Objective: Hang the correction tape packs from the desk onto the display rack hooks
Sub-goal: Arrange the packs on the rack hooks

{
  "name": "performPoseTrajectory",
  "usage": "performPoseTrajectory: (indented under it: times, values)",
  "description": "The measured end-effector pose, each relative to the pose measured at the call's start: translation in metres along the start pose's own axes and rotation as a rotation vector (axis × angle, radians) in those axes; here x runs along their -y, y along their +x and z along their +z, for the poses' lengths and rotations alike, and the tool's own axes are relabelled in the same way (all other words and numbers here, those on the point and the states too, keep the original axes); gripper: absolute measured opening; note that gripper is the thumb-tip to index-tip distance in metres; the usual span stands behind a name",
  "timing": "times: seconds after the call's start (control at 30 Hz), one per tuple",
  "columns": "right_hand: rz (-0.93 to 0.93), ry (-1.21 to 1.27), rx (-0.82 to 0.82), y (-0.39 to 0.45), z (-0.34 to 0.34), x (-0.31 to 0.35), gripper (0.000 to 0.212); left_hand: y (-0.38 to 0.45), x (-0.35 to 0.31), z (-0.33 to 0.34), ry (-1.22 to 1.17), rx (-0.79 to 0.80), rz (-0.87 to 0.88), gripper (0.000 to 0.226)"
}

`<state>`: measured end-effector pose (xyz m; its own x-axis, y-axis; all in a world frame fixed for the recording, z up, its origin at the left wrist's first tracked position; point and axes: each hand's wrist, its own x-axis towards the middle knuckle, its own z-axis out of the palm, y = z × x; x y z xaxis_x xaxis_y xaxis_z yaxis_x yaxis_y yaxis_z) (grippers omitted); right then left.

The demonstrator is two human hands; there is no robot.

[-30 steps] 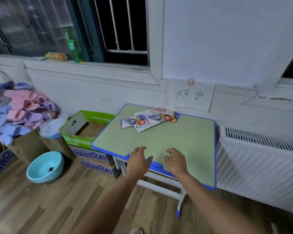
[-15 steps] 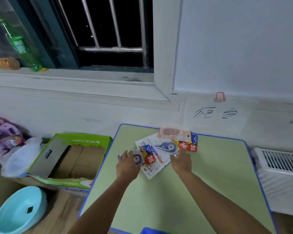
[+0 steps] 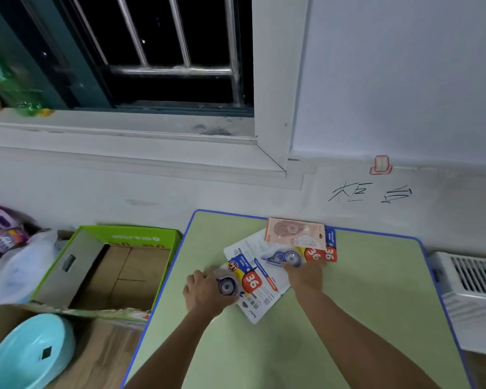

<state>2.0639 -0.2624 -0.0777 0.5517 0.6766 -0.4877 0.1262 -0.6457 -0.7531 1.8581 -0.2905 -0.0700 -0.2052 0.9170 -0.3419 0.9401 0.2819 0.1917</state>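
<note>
Two bare forearms reach up from the bottom edge of the frame, cut off there, across a pale green tabletop [image 3: 348, 318] edged in blue. The left hand [image 3: 205, 290] curls its fingers over the near-left correction tape pack [image 3: 246, 279], covering that card's left end; its grip closes on the pack over the round purple dispenser. The right hand [image 3: 303, 273] lies on a second pack [image 3: 285, 258], fingers bent over its lower edge, though how firmly it holds cannot be made out. The packs lie fanned and overlapping near the far left of the tabletop: white cards with blue strips and red "36" roundels, plus a pink-fronted pack [image 3: 295, 233] at the far edge, partly covering another. Bare green surface spreads to the right and toward the viewer. Left of the tabletop sit an open green carton [image 3: 129, 237] and a light blue basin [image 3: 26, 357], cropped. Beyond, a white wall bears handwritten characters [image 3: 371, 192] below a barred window [image 3: 174, 71].
</note>
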Motion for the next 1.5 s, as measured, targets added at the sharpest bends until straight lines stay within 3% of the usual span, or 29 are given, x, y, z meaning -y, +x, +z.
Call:
performPoseTrajectory:
  times: [0.17,0.33,0.53,0.67,0.8,1.03,1.33,1.5]
  values:
    - [0.043,0.223,-0.016,-0.008,-0.030,-0.018,0.071,-0.025,-0.014,0.000,-0.107,-0.066,-0.004,0.089]
    - [-0.002,0.278,0.026,-0.025,-0.072,-0.040,0.033,-0.047,-0.046,-0.007,-0.210,-0.100,0.083,0.091]
    - [-0.040,0.451,0.023,-0.049,-0.139,-0.063,0.025,-0.073,-0.104,-0.006,-0.398,-0.036,0.251,0.088]
    - [-0.082,0.570,-0.087,-0.077,-0.188,-0.088,0.024,-0.099,-0.149,0.011,-0.591,0.090,0.486,0.060]
    - [-0.123,0.713,-0.299,-0.131,-0.224,-0.124,0.032,-0.144,-0.175,0.039,-0.664,0.293,0.702,0.043]
    - [-0.123,0.893,-0.706,-0.257,-0.290,-0.209,0.035,-0.277,-0.206,0.073,-0.529,0.575,1.048,0.065]
    - [0.012,0.981,-1.219,-0.437,-0.376,-0.359,0.034,-0.517,-0.214,0.149,-0.355,0.978,1.400,0.048]
    - [0.052,0.964,-1.416,-0.556,-0.422,-0.461,0.031,-0.677,-0.181,0.198,-0.349,1.071,1.501,0.028]
